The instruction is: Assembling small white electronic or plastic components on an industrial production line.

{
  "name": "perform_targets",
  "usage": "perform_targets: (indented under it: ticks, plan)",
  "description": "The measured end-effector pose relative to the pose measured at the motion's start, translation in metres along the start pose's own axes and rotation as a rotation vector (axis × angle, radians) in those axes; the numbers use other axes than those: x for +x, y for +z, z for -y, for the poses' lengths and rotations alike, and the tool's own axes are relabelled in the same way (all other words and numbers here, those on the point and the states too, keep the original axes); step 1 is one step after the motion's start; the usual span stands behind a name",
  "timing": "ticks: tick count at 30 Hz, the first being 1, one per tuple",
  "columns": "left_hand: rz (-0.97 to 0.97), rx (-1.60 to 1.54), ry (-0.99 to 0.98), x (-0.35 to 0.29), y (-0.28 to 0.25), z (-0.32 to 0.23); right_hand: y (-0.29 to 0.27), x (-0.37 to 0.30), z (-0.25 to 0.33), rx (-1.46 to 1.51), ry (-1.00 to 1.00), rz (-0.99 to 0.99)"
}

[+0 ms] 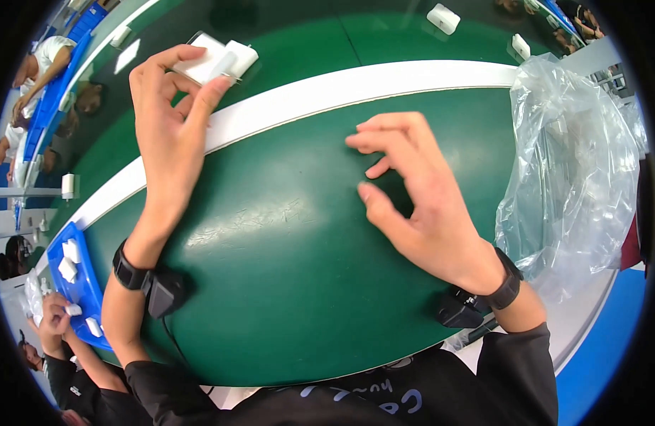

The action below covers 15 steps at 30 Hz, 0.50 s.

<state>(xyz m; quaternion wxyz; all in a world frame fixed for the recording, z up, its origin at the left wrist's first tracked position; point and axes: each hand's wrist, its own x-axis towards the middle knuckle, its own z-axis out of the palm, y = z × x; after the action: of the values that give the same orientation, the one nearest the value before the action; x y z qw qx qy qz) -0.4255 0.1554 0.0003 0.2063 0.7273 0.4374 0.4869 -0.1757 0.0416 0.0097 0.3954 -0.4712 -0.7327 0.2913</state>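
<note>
At the upper left, just beyond the white strip, my left hand (172,121) has its thumb and index finger around a small white boxy piece (199,67). A second white block (242,57) sits right against it on the far green surface, and the fingers partly hide where the pieces meet. Over the middle right of the green table, my right hand (420,192) hovers with curved fingers apart and holds nothing. Black straps with small black devices circle both wrists.
A curved white strip (370,77) crosses the green surface (285,284). A clear plastic bag (569,170) hangs at the right edge. White pieces (442,19) lie farther off. At the left, another person's hand (55,316) reaches over a blue tray (87,273) holding white pieces.
</note>
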Motion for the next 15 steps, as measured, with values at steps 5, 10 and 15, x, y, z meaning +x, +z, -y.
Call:
perform_targets:
  ticks: [5,10,15]
  plan:
    - [-0.057,0.222,-0.087,0.016,-0.009,0.018,-0.036,-0.017,0.035,-0.209,0.051,0.173]
    - [0.207,0.371,0.101,0.017,-0.013,0.041,-0.085,-0.045,0.026,-0.538,0.119,-0.052]
    - [0.227,0.6,0.104,0.033,0.008,0.01,-0.121,-0.08,0.016,-0.552,0.293,-0.263]
